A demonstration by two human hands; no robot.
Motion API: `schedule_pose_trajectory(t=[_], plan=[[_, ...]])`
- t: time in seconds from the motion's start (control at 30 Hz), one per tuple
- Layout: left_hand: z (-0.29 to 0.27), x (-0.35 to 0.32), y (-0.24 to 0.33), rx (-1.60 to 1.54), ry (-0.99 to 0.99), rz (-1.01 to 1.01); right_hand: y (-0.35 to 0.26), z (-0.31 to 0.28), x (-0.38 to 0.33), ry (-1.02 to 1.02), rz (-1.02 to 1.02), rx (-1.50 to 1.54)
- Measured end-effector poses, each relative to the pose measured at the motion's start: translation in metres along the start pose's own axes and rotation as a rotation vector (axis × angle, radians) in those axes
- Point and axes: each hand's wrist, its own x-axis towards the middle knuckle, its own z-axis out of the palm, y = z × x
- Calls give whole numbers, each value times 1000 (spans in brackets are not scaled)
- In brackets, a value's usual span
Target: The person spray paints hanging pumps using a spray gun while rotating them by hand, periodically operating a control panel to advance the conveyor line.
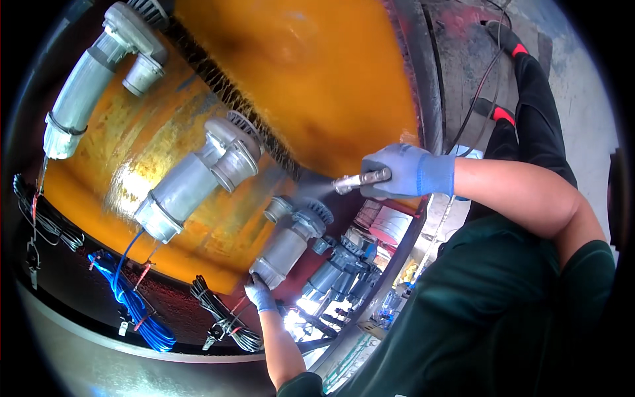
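While the right arm stretches across the view, bare from elbow to wrist, its blue-gloved right hand (405,171) is closed around a metal spray nozzle (360,180), which points left and throws a pale mist onto the big orange curved vessel (297,73). The left arm reaches up from the lower edge; the gloved left hand (259,294) curls its fingers against the lower end of a grey pipe fitting (284,250) on that vessel. 2 larger grey fittings (192,182) stand further left. Blue cable (132,301) and black cable bundles (221,317) hang below. A concrete floor (569,79) shows at upper right.
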Motion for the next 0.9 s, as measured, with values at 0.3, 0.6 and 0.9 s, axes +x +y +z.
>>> schedule_pose_trajectory(t=[0.3,0.6,0.9], plan=[[21,-42,-30,143,142,55,0,17,-9,-113,11,-174],[50,-86,-35,-90,380,23,-10,13,-17,-188,-10,-160],[64,-30,-77,-755,255,-250,-4,-11,-15,-98,-165,-199]])
